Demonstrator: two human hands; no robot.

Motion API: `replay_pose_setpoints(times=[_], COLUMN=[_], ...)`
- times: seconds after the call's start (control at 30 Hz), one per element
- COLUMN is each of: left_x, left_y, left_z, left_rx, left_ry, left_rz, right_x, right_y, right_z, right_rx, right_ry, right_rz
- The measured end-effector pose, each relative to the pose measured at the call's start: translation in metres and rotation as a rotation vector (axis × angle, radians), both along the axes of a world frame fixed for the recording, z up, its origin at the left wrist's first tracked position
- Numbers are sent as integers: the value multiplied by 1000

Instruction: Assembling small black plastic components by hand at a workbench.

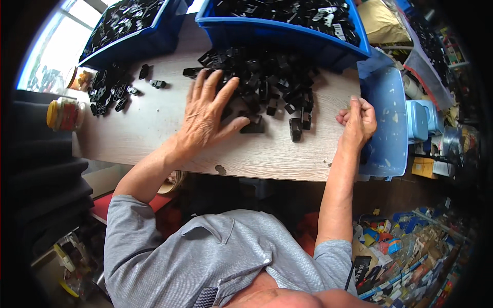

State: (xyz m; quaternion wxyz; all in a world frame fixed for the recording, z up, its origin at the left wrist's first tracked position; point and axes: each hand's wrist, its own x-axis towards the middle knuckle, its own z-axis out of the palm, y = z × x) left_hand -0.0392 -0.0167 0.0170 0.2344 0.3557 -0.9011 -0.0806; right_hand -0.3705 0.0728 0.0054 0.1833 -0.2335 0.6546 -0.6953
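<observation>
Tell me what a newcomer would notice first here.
Likely the heap of black parts on the table, with the left hand spread at its left side. Beyond it, two blue bins hold more black pieces. The right hand is curled near the table's right edge, beside a paler blue bin.

Across the tabletop, the large blue bin partly escapes my view. The right hand hides its palm.
</observation>
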Motion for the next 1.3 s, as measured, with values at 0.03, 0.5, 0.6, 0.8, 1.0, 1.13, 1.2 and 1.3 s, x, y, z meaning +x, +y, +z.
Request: replay_pose_setpoints(times=[0.03,0.5,0.6,0.8,1.0,1.13,1.2,1.3], left_x=[-6,79,98,110,113,116,120,127], left_y=[-2,-42,-56,-65,-71,-73,-76,-83], left_z=[-2,3,-7,-23,-27,-34,-37,-40], left_rx=[-12,-337,-293,-277,-292,-275,-244,-218], left_ry=[-18,107,-12,44,180,271,296,253], left_rz=[-21,444,534,564,523,521,522,587], right_x=[-5,-1,-8,-8,-12,-17,-17,-9], right_y=[3,-1,-1,-3,-6,-3,1,7], right_z=[-3,-2,-6,-8,-12,-13,-11,0], right_rx=[-1,-3,7,-14,-7,-5,1,12], right_ry=[6,16,27,10,69,80,32,-38], right_rz=[-11,-8,3,70,43,46,53,53])
